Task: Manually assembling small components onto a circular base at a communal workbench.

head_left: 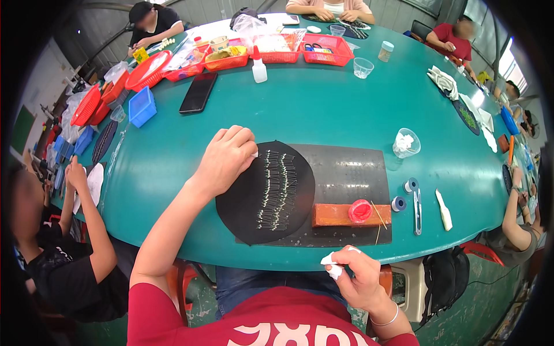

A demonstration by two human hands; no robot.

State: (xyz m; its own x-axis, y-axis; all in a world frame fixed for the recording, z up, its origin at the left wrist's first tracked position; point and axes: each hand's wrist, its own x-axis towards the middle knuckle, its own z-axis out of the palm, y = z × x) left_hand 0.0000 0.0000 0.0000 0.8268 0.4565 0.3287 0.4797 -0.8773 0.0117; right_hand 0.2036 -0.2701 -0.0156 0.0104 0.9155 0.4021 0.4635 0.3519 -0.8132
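Observation:
A round black pad lies before me, bearing two uneven columns of thin dark pieces with small pale bits. At its upper left edge rests my left hand, fingers curled closed, with a bit of white at a fingertip; what it grips, if anything, is hidden. My right hand is held off the table's front edge, thumb and fingertips wrapped in white and drawn together. Whatever is in that pinch is too small to make out. Nearest to it is a reddish-brown block with a small red round container on it.
A dark mat lies under the pad and block. To the right are tweezers, two small spools and a clear cup of white scraps. Farther off are a phone, a glue bottle and red baskets. Other people sit around the green table.

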